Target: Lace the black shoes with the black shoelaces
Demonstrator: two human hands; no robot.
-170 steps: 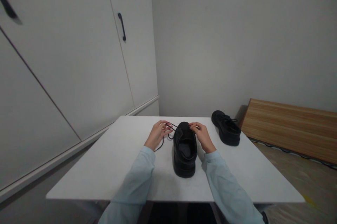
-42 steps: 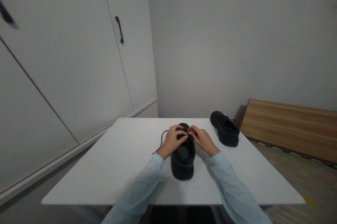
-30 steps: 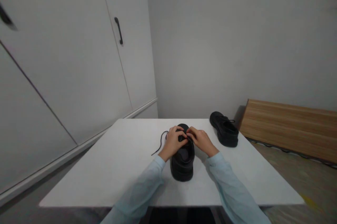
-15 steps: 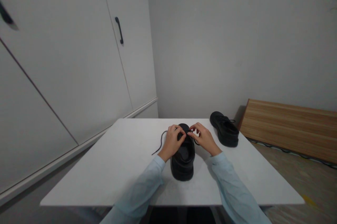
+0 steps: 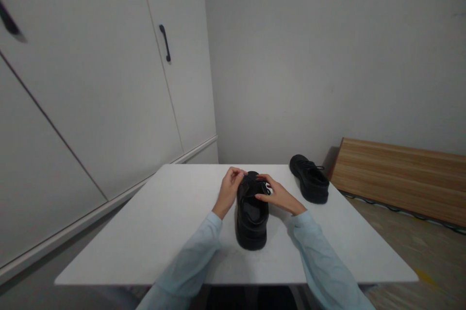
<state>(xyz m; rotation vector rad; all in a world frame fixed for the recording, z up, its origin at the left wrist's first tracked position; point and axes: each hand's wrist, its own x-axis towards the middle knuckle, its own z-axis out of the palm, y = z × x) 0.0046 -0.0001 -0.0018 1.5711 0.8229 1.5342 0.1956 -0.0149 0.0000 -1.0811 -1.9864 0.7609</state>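
A black lace-up shoe (image 5: 251, 232) stands on the white table in front of me, toe pointing away and heel toward me. At the left side of its lacing, my left hand (image 5: 229, 189) is closed in a pinch on the shoelace, though the thin strand is mostly hidden by the fingers. From the right, my right hand (image 5: 279, 196) grips the shoe's tongue (image 5: 255, 187), thumb on the near side and fingers on the far side. A small dark loop of lace shows beside the right fingers.
The second black shoe (image 5: 312, 181), its lace tied, sits at the table's (image 5: 163, 232) far right edge. White cabinet doors (image 5: 109, 82) run along the left, and a grey wall (image 5: 291, 57) rises behind. A wood-grain panel (image 5: 396, 179) leans at the right, beyond the table.
My hands have parted: the left moved left to the shoe's side, and the right now holds the tongue. The lace end trailing on the table at the left no longer shows.
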